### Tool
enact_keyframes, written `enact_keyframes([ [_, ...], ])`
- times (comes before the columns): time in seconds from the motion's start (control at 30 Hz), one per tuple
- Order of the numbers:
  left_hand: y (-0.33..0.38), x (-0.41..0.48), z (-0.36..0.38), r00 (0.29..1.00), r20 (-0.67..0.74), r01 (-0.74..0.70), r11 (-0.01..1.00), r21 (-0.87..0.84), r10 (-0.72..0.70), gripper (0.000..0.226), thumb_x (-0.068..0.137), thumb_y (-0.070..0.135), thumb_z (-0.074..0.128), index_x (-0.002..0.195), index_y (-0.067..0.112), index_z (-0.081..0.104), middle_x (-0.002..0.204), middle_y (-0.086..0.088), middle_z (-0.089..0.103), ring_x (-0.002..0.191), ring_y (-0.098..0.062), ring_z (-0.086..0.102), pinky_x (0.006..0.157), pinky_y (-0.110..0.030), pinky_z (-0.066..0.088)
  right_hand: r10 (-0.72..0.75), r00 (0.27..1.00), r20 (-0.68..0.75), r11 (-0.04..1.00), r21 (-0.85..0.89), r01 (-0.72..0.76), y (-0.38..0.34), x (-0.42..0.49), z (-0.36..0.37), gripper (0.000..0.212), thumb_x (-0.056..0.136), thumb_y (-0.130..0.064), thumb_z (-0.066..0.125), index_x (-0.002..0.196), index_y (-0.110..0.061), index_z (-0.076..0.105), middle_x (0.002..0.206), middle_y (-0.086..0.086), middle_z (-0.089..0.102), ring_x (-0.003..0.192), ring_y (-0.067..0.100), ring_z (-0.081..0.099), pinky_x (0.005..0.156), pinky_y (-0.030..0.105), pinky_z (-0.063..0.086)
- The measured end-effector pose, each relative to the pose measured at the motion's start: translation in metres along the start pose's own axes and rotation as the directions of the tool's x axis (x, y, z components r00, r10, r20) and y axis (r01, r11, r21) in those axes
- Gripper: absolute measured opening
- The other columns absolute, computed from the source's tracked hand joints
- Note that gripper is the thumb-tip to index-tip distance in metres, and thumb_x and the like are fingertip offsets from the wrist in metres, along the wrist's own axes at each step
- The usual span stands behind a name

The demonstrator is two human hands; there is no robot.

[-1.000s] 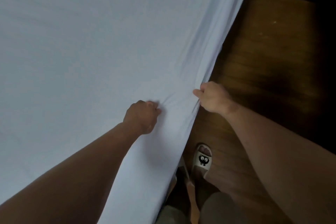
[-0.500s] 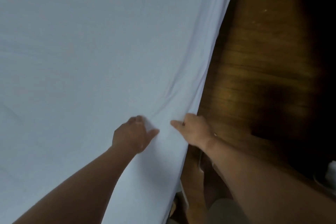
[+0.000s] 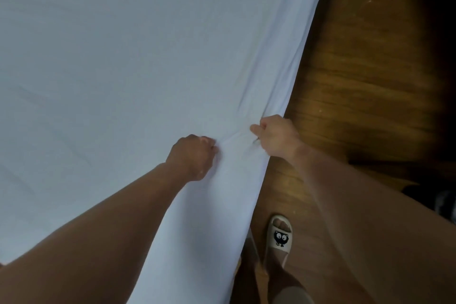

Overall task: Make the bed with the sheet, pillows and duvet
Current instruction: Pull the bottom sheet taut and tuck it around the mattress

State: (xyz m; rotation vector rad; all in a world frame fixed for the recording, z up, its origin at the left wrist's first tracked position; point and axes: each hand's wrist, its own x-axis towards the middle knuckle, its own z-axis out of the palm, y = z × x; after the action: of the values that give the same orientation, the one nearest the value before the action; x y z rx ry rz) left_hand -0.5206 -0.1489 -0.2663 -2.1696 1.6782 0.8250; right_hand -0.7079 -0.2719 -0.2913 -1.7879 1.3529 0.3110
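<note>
Sheet edge: running diagonally just beside your right hand [image 3: 275, 136], the sheet [image 3: 123, 69] dropping to wooden floor [image 3: 357, 94].
Room: floor lying open right of your slipper [image 3: 280, 234].
Hands: your left hand [image 3: 191, 157] and right are both gripping bunched fabric.
Sheet: pale, creasing between your fists.

No readable txt, nos. or brand. Only mark: black cartoon face w/ big eyes on white slipper [image 3: 280, 236], just right of sheet [image 3: 148, 57] edge.
</note>
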Motion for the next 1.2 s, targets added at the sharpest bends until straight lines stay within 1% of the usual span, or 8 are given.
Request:
enact_keyframes([
  [0.17,0.033,-0.005,0.011,0.983,-0.004,-0.182,0.981,0.067,0.182,0.032,0.102,0.026,0.041,0.071,0.021,0.04,0.067,0.008,0.033,0.075,-0.023,0.047,0.071,-0.036,0.045,0.027,0.987,-0.156,0.993,0.114,-0.009,0.049,-0.016,0.003,0.049,0.095,-0.047,0.054,0.062,-0.012,0.048,0.058,-0.002,0.053,0.058,0.018,0.052,0.049,0.03,0.038],
  [0.27,0.036,-0.011,0.012,0.998,-0.004,-0.055,0.997,-0.058,0.055,0.032,0.104,0.033,0.037,0.073,0.023,0.039,0.077,0.004,0.052,0.082,-0.026,0.052,0.072,-0.034,0.042,0.067,0.98,-0.186,0.972,0.235,-0.022,0.039,-0.025,0.018,0.042,0.099,-0.046,0.047,0.071,-0.015,0.051,0.071,0.003,0.06,0.072,0.024,0.06,0.057,0.036,0.05],
  [0.4,0.025,-0.067,0.034,0.996,0.058,0.074,0.995,-0.07,-0.07,0.049,0.09,0.072,0.035,0.096,0.028,0.056,0.107,-0.006,0.067,0.096,-0.031,0.064,0.076,-0.035,0.047,0.189,0.973,0.136,0.803,0.548,-0.232,0.041,-0.069,0.059,0.028,0.097,-0.047,0.052,0.084,-0.022,0.051,0.081,0.006,0.064,0.062,0.017,0.065,0.054,0.038,0.059],
  [0.53,0.007,-0.149,0.086,0.975,0.077,0.202,0.974,0.103,-0.21,0.057,0.086,0.079,0.036,0.113,0.032,0.054,0.115,0.005,0.064,0.098,-0.025,0.066,0.074,-0.035,0.049,0.064,0.907,0.417,0.824,0.491,-0.283,0.047,-0.123,0.117,0.035,0.087,-0.061,0.06,0.09,-0.026,0.062,0.093,0.0,0.07,0.07,0.014,0.07,0.055,0.03,0.058],
  [0.67,0.003,-0.155,0.113,0.98,0.023,0.196,0.981,-0.001,-0.196,0.036,0.099,0.056,0.037,0.08,0.027,0.044,0.096,0.001,0.068,0.085,-0.028,0.065,0.064,-0.031,0.036,0.038,0.984,0.174,0.95,0.299,-0.089,0.037,-0.125,0.148,0.047,0.093,-0.058,0.056,0.1,-0.014,0.069,0.098,0.003,0.072,0.091,0.022,0.067,0.081,0.036,0.057],
  [0.83,-0.006,-0.142,0.111,0.993,0.053,0.105,0.994,-0.013,-0.104,0.033,0.101,0.05,0.04,0.079,0.027,0.048,0.097,-0.005,0.069,0.09,-0.032,0.064,0.071,-0.033,0.04,0.012,0.993,0.12,0.97,0.241,-0.04,0.046,-0.123,0.144,0.05,0.093,-0.052,0.06,0.061,-0.015,0.048,0.065,0.006,0.061,0.063,0.024,0.061,0.063,0.038,0.053],
  [1.0,0.016,-0.159,0.124,0.999,0.03,-0.018,1.0,-0.011,0.019,0.029,0.103,0.042,0.036,0.078,0.027,0.039,0.095,-0.006,0.068,0.08,-0.028,0.059,0.068,-0.031,0.035,0.001,1.0,-0.005,0.97,0.244,0.0,0.081,-0.151,0.143,0.052,0.092,-0.052,0.061,0.068,-0.006,0.056,0.059,0.009,0.063,0.046,0.014,0.053,0.053,0.038,0.051],
  [1.2,0.006,-0.173,0.134,0.992,-0.066,-0.116,0.98,-0.161,0.107,0.022,0.105,0.04,0.036,0.09,0.024,0.041,0.096,-0.001,0.056,0.089,-0.027,0.061,0.071,-0.032,0.043,0.084,0.993,-0.088,0.964,-0.246,-0.104,0.037,-0.169,0.15,0.011,0.094,-0.025,0.051,0.099,-0.016,0.056,0.101,0.007,0.059,0.095,0.028,0.063,0.079,0.037,0.054],
])
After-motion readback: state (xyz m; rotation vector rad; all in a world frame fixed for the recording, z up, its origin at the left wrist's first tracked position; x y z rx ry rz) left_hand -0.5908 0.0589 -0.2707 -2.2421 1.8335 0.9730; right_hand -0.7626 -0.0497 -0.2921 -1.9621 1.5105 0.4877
